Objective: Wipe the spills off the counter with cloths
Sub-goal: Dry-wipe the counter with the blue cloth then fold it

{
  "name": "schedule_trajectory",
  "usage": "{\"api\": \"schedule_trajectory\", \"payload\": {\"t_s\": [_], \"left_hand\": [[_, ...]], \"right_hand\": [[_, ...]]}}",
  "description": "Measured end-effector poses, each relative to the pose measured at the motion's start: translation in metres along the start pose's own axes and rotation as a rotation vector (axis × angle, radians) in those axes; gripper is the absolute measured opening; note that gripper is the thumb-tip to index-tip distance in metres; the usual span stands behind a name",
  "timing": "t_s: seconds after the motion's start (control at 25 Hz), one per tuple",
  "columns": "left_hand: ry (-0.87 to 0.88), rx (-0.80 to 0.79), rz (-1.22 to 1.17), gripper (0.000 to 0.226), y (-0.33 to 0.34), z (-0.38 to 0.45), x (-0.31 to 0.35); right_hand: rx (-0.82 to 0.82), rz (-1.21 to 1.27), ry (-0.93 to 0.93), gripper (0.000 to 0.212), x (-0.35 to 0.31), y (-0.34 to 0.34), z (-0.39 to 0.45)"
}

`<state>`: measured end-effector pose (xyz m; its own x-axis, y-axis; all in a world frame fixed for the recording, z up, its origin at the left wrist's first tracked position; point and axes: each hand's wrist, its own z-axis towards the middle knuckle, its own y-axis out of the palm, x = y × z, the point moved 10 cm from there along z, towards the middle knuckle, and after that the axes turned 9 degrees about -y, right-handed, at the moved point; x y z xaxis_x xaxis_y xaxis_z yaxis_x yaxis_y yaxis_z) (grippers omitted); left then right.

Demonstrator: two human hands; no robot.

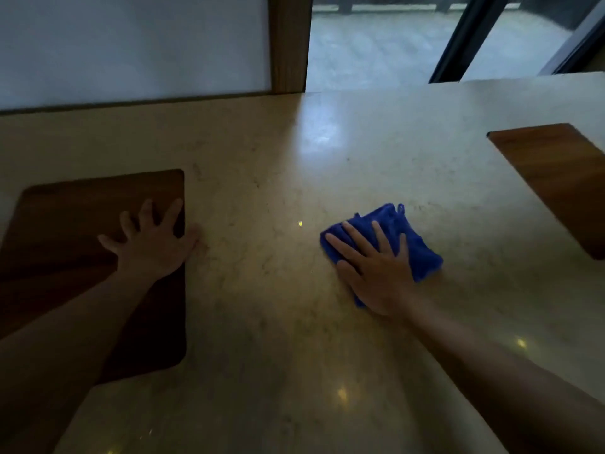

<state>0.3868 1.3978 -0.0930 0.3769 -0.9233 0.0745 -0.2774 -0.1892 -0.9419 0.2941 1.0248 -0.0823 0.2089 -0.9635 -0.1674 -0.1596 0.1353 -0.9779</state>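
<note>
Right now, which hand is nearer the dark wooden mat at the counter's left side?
Left. The left hand rests spread flat on the dark wooden mat, near its right edge. The right hand is well to the right, pressing the blue cloth on the counter.

A dining counter in a home or hotel, by the look of it
My stone counter (294, 322) carries wooden placemats (82, 273) laid like table settings, a wood-framed white panel (131, 44) stands behind, and a glass door (376, 44) shows a terrace with a railing (393, 1)
</note>
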Motion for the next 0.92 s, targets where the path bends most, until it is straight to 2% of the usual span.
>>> {"api": "schedule_trajectory", "payload": {"t_s": [0.08,0.2,0.36,0.48,0.56,0.68,0.92], "left_hand": [[0.064,-0.02,-0.023,0.069,-0.002,-0.029,-0.004],[0.139,-0.026,0.009,0.065,0.003,-0.084,-0.024],[0.17,0.032,0.05,0.063,-0.009,-0.101,-0.055],[0.145,0.095,0.065,0.062,-0.027,-0.08,-0.074],[0.106,0.114,0.056,0.062,-0.035,-0.057,-0.084],[0.049,0.088,0.046,0.063,-0.04,-0.007,-0.092],[-0.032,0.083,0.047,0.063,-0.016,0.033,-0.108]], "right_hand": [[-0.033,0.015,0.072,0.05,-0.004,0.016,-0.091],[0.02,0.001,0.211,0.051,-0.022,0.032,-0.196],[0.089,0.156,0.419,0.05,-0.051,0.039,-0.241],[0.122,0.155,0.421,0.051,-0.101,0.048,-0.247],[0.145,0.173,0.438,0.051,-0.127,0.057,-0.239],[0.144,0.152,0.487,0.052,-0.128,0.061,-0.178],[0.175,0.097,0.413,0.054,-0.084,0.014,0.049]]}}
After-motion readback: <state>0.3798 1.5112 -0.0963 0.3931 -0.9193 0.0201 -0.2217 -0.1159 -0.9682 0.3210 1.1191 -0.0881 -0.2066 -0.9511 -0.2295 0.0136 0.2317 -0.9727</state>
